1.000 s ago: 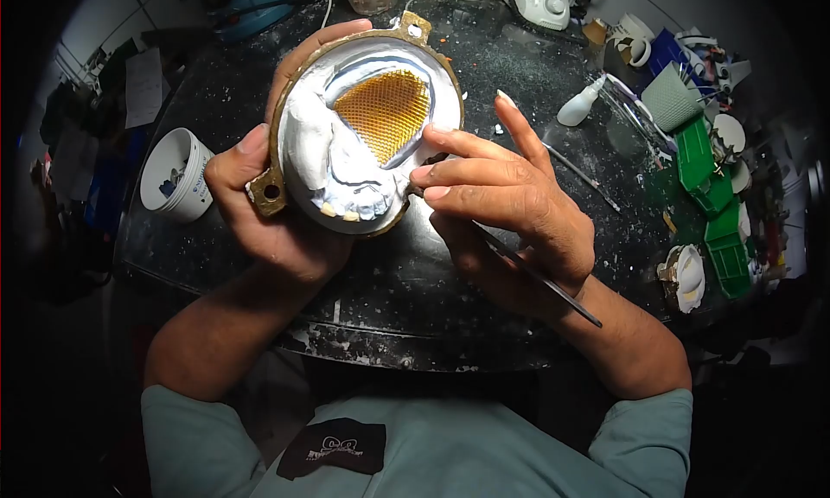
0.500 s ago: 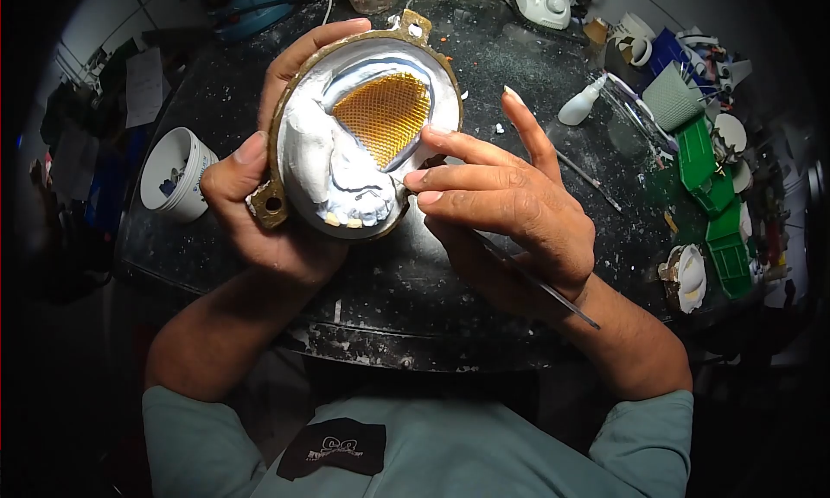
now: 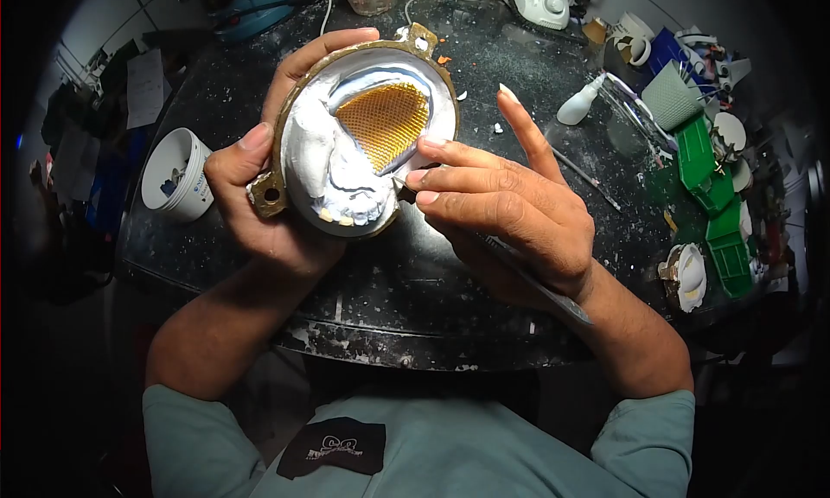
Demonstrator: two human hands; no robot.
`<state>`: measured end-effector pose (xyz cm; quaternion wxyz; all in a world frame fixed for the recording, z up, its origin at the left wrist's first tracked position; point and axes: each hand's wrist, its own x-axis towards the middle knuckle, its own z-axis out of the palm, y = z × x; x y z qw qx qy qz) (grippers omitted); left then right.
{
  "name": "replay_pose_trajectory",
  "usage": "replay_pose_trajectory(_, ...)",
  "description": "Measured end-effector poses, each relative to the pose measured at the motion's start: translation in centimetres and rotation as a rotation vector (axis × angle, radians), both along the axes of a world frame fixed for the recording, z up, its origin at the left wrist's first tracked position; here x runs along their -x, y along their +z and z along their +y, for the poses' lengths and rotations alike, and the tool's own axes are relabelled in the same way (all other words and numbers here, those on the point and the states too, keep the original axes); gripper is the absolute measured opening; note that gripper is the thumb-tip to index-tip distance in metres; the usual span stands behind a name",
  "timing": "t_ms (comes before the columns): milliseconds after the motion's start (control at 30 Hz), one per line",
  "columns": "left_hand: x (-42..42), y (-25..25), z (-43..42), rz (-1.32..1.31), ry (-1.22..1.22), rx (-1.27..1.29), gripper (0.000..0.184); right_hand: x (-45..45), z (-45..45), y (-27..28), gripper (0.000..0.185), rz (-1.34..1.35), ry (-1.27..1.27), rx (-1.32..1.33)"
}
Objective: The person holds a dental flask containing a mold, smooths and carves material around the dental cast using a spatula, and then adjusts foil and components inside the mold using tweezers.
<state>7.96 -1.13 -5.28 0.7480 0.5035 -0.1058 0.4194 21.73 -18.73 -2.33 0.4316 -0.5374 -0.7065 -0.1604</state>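
Left hand grips the round brass-coloured metal flask of white plaster and golden mesh, above the black table, in from its near edge; right hand clasps a slim grey metal tool.

One left hand and one right hand were counted. Molds numbered two: one round mold and one smaller mold. Slim tools numbered two: one held tool and one loose tool. Single entries were recorded for a gold mesh, a white tub, a squeeze bottle, a dark table and a black patch. Green trays numbered two, sleeves two. Items crowding the right edge were too jumbled to count.
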Motion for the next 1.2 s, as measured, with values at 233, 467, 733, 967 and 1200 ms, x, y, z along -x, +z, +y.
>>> replay_pose_trajectory(233, 0.4, -0.6, 1.3, 0.014, -0.079, -0.051, 0.061, -0.3, -0.2, 0.6, 0.018, -0.096, -0.018, 0.023)
replay_pose_trajectory(467, -0.8, 1.5, -0.2, 0.090, -0.253, 0.098, 0.070, -1.2, -0.1, 0.0, 0.010, -0.118, -0.002, 0.037)
replay_pose_trajectory(733, -1.3, 1.6, 1.2, 0.275, -0.458, 0.435, 0.074, -2.4, -0.5, 0.3, 0.017, 0.052, 0.106, 0.018)
replay_pose_trajectory(967, -1.6, 2.1, 0.0, 0.316, -0.085, 0.401, 0.068, -2.5, -0.4, 0.3, 0.014, -0.037, 0.059, 0.036)
replay_pose_trajectory(1200, -1.6, 2.0, -0.5, 0.302, -0.044, 0.373, 0.068, -2.0, -0.3, 0.2, 0.017, -0.065, 0.041, 0.042)
